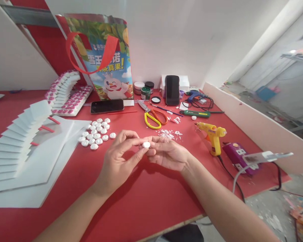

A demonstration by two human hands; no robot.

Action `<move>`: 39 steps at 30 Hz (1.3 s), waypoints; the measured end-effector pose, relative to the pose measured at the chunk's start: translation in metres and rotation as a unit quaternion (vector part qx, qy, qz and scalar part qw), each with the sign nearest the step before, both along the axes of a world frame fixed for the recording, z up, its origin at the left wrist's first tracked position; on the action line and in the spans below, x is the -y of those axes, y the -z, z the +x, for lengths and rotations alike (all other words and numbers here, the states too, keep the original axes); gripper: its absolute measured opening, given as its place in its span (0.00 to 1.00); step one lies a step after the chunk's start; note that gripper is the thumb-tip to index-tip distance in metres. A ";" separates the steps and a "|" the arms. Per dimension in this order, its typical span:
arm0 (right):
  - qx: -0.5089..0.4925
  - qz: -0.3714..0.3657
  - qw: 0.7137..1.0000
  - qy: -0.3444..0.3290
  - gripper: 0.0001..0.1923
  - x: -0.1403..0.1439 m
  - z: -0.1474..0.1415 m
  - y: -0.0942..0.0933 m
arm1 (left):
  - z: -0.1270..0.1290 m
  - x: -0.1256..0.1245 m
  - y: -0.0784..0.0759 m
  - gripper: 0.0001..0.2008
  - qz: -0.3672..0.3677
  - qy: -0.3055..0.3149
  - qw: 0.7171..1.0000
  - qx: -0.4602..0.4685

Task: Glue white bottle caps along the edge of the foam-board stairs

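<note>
My left hand (120,158) and my right hand (168,153) meet over the red table (146,198), and between their fingertips they pinch one small white round foam piece (146,145). Just left of and beyond the hands lies a cluster of several similar white round pieces (97,132). White scraps (169,133) are scattered right behind my right hand. A stepped white foam board model (17,144) lies at the left.
Yellow-handled scissors (154,118), a yellow glue gun (213,134), a green cutter (195,114), a paintbrush (166,109), paint jars (144,90), two phones (106,106) (172,89), a printed bag (103,57) and a purple device (236,156) with cables stand around. The table's edge runs front right.
</note>
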State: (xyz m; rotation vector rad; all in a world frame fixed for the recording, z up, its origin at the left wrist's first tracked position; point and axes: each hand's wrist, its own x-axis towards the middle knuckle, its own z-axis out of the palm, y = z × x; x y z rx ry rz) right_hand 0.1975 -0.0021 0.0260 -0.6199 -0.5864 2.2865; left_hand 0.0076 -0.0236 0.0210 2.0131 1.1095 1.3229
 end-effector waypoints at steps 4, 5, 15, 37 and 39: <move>0.013 0.016 1.000 0.007 0.10 -0.001 0.000 0.002 | 0.000 0.001 -0.001 0.05 0.037 -0.015 0.999 -0.027; 0.017 0.018 1.000 0.012 0.10 -0.001 0.000 0.002 | 0.000 0.001 -0.001 0.05 0.044 -0.019 0.998 -0.033; 0.066 0.054 0.995 0.045 0.09 0.000 -0.001 -0.001 | -0.001 -0.001 0.000 0.06 0.103 -0.025 0.993 -0.055; 0.275 0.394 0.869 0.120 0.14 0.005 -0.006 0.007 | -0.008 -0.007 0.006 0.14 -0.350 0.029 0.925 0.148; 0.304 0.442 0.835 0.126 0.10 0.007 -0.007 0.007 | -0.011 -0.009 0.008 0.15 -0.390 0.049 0.904 0.170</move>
